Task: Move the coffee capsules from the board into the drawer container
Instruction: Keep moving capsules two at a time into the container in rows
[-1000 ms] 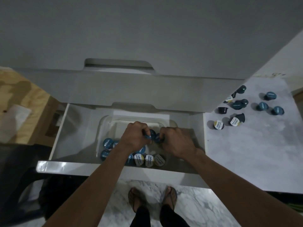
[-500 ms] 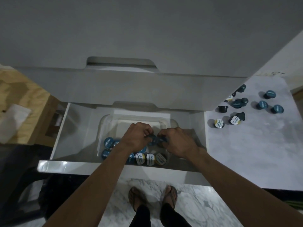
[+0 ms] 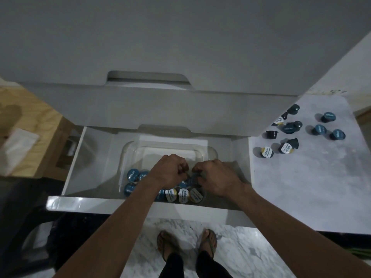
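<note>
Grey cabinet fronts (image 3: 180, 47) fill the upper view, with a white drawer (image 3: 140, 204) pulled open beneath them. Over the clear container (image 3: 128, 153) in that drawer, the left hand (image 3: 167, 173) and right hand (image 3: 217, 177) meet knuckle to knuckle, fingers (image 3: 181, 169) curled around blue capsules held between them (image 3: 193, 179). More capsules in the container (image 3: 180, 195) sit at 6 and 9 o'clock from the hands, labels up. At 2 o'clock, on the pale marbled board (image 3: 301, 187), loose capsules (image 3: 319, 129) lie scattered, some upright, some tipped. Sandalled feet (image 3: 186, 243) stand on marble floor at 6 o'clock.
</note>
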